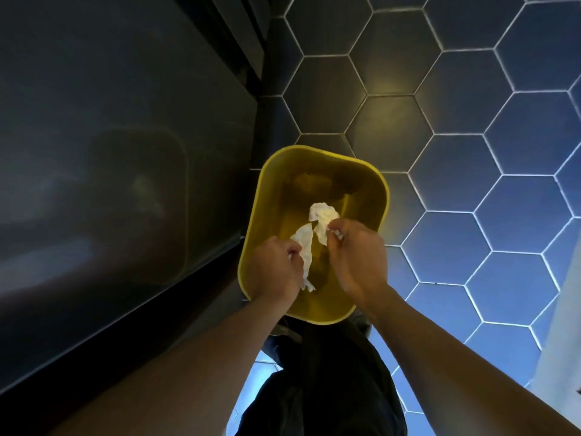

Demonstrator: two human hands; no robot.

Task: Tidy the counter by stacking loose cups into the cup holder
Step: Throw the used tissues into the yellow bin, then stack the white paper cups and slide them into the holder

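Note:
Both my hands hover over the mouth of a yellow bin [267, 184] that stands on the floor. My left hand [275, 267] pinches a strip of white crumpled tissue [304, 247] that hangs down into the bin. My right hand [355, 250] pinches another white tissue piece [322, 215] at its fingertips. The two pieces look torn apart or barely joined; I cannot tell which. No cups or cup holder are in view.
A dark cabinet front [119, 152] runs along the left, close to the bin. The floor has dark hexagon tiles [518, 215] with pale grout. My dark trousers [330, 372] show below the bin.

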